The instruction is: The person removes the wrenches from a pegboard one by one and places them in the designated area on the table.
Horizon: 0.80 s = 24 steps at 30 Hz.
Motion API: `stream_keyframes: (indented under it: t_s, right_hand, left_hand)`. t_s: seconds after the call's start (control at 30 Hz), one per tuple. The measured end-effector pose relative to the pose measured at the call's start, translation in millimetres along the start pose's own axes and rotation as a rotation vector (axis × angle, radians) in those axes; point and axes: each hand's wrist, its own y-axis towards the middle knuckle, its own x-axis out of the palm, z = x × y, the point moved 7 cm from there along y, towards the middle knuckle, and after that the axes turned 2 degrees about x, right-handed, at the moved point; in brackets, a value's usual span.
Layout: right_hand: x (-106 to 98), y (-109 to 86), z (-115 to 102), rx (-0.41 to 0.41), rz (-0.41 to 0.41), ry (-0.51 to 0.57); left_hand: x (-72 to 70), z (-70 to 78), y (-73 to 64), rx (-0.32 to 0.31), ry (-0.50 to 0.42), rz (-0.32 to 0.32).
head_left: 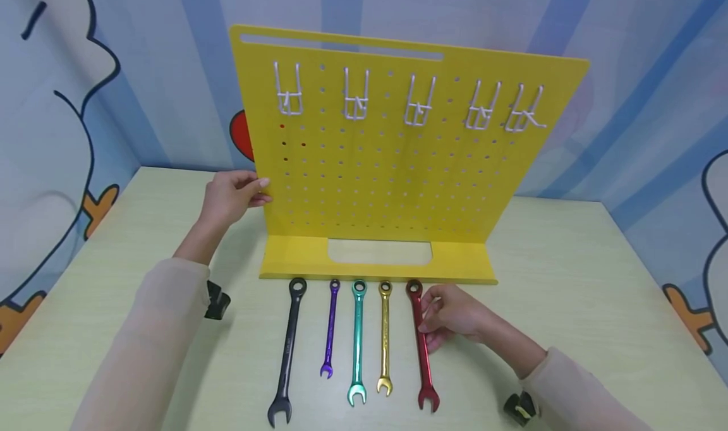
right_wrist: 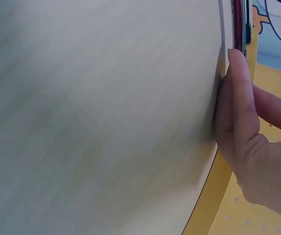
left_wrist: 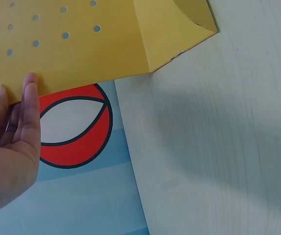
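On the left, my left hand [head_left: 230, 197] pinches the side edge of a yellow pegboard [head_left: 370, 165]; in the left wrist view its fingertips [left_wrist: 31, 90] reach that edge. My right hand [head_left: 455, 314] is low at the table, thumb and fingers at the shaft of a red combination wrench [head_left: 423, 355], which lies ring end toward the board. To its left lie a gold wrench [head_left: 385, 336], a green wrench [head_left: 357, 342], a small purple wrench [head_left: 330, 330] and a large black wrench [head_left: 288, 349], roughly parallel. The right wrist view shows the right hand's fingers [right_wrist: 243, 103] against the tabletop.
Several white wire hooks [head_left: 356, 99] hang in a row along the pegboard's upper part. Its yellow base [head_left: 296, 254] has a cutout and stands on the pale wooden table [head_left: 569, 279]. Behind is a blue wall with cartoon prints [head_left: 455, 7].
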Motion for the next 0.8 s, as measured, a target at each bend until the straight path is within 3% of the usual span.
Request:
stream_keyframes:
  t_s: [0.17,0.3,0.43,0.53,0.7,0.8]
  right_hand:
    - [-0.4,-2.3,-0.9,-0.015,0.016,-0.017]
    - [-0.9,-2.5,-0.5,-0.019,0.026,-0.033]
    - [-1.6,-2.6,0.6,-0.02,0.031,-0.049]
    - [-2.6,-3.5,0.4,-0.033,0.027,-0.056]
    - [-6.1,-5.0,-1.4,-0.057,0.015,-0.071]
    - [-9.5,-5.4,-2.2,-0.064,0.013,-0.096]
  left_hand:
    - [2.9,-26.0,22.6,-0.011,-0.066,0.004]
    - [5.9,-56.7,46.9,-0.008,-0.088,0.011]
    - [11.6,-97.9,80.7,0.034,-0.035,0.067]
    - [15.2,-118.4,98.9,0.071,0.004,0.084]
    - [14.3,-118.5,98.7,0.085,-0.011,0.084]
    - [10.9,-97.2,79.7,0.05,-0.044,0.071]
